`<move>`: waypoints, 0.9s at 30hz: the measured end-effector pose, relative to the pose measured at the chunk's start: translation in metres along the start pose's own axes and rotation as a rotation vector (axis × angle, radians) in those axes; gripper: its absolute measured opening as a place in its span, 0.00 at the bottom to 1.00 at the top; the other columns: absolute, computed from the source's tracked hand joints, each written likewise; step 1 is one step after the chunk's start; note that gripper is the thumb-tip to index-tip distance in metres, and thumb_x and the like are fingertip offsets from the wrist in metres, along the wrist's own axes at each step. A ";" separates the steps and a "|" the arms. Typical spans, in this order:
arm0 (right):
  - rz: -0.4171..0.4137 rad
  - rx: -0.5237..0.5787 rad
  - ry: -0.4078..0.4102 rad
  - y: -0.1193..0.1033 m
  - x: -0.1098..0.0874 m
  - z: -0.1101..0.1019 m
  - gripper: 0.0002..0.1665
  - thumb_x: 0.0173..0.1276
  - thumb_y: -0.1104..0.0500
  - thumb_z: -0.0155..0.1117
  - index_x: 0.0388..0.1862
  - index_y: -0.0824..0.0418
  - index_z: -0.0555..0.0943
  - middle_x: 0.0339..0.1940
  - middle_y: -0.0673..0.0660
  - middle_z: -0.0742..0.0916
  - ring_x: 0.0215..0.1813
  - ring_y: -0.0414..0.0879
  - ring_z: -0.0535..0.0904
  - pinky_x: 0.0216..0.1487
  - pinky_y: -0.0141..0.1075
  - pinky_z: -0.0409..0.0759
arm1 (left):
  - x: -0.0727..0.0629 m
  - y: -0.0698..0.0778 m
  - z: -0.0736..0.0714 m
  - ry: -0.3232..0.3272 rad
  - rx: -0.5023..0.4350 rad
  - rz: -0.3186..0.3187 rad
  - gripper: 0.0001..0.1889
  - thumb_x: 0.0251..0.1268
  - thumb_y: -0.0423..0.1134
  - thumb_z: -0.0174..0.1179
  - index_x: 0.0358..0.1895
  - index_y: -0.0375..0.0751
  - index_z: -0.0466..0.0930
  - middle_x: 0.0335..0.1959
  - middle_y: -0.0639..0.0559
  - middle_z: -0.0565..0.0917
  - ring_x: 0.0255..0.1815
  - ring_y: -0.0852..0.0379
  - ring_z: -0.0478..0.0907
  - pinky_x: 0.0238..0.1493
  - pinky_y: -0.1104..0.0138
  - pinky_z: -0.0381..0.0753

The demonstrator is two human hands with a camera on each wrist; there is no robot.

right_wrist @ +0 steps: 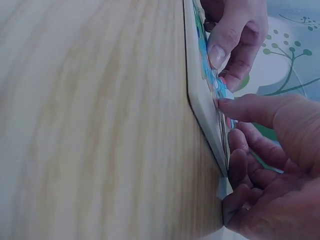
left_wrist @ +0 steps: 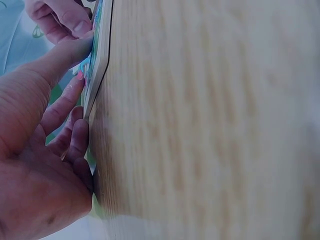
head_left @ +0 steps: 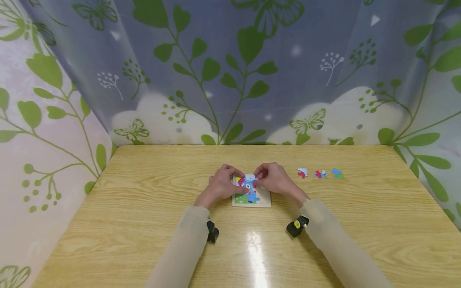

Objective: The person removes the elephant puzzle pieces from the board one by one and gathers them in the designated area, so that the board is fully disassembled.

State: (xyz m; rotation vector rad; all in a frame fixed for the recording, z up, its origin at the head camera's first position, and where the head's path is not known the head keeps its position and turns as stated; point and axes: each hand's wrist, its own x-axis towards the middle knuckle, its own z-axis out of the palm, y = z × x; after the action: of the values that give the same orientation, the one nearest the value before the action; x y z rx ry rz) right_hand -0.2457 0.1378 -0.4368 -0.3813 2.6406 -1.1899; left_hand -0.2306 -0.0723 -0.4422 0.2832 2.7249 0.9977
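The left hand [head_left: 224, 185] spreads wide over the puzzle [head_left: 251, 196], frame centre; the right hand [head_left: 276, 179] is narrow, its hold unclear. Pieces [head_left: 320, 174], right of centre, look light, stiff: pinch their edges.

Head view evenly bright; glare streaks the near middle of the table [head_left: 108, 232], with soft shadow along the right sleeve [head_left: 342, 244]. Wrist views dimmer, bluish; table grain blurred.

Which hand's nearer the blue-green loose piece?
Right. The right hand is left of the loose piece, at the board; the left hand is farther left.
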 end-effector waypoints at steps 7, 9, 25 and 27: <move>-0.085 0.008 -0.028 0.009 0.001 -0.004 0.12 0.66 0.61 0.74 0.46 0.63 0.84 0.38 0.57 0.87 0.39 0.45 0.80 0.43 0.35 0.76 | 0.001 -0.001 0.000 0.001 0.004 0.003 0.20 0.58 0.51 0.75 0.52 0.53 0.85 0.65 0.48 0.73 0.63 0.45 0.70 0.65 0.46 0.61; -0.093 0.015 -0.033 0.010 0.001 -0.005 0.11 0.66 0.61 0.73 0.46 0.62 0.85 0.39 0.58 0.88 0.39 0.45 0.81 0.43 0.34 0.77 | 0.000 -0.001 0.000 0.000 0.008 -0.001 0.20 0.58 0.51 0.76 0.52 0.53 0.85 0.66 0.48 0.73 0.63 0.45 0.70 0.66 0.46 0.62; -0.132 0.057 -0.026 0.011 -0.002 -0.007 0.07 0.69 0.62 0.70 0.45 0.60 0.86 0.38 0.57 0.90 0.39 0.44 0.83 0.42 0.37 0.79 | 0.001 0.000 0.001 -0.001 0.026 -0.004 0.21 0.57 0.53 0.76 0.52 0.54 0.85 0.65 0.49 0.74 0.62 0.46 0.71 0.64 0.47 0.62; -0.129 0.060 -0.024 0.011 -0.001 -0.007 0.07 0.69 0.62 0.69 0.45 0.59 0.86 0.38 0.57 0.90 0.39 0.43 0.84 0.42 0.37 0.79 | 0.002 0.000 0.001 0.002 0.027 -0.008 0.21 0.57 0.53 0.76 0.52 0.54 0.85 0.65 0.49 0.74 0.62 0.46 0.71 0.63 0.48 0.63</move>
State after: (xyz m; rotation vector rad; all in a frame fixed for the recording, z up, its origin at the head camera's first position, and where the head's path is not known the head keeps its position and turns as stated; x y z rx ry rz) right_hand -0.2482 0.1498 -0.4404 -0.5595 2.5874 -1.2906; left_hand -0.2320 -0.0713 -0.4426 0.2754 2.7405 0.9604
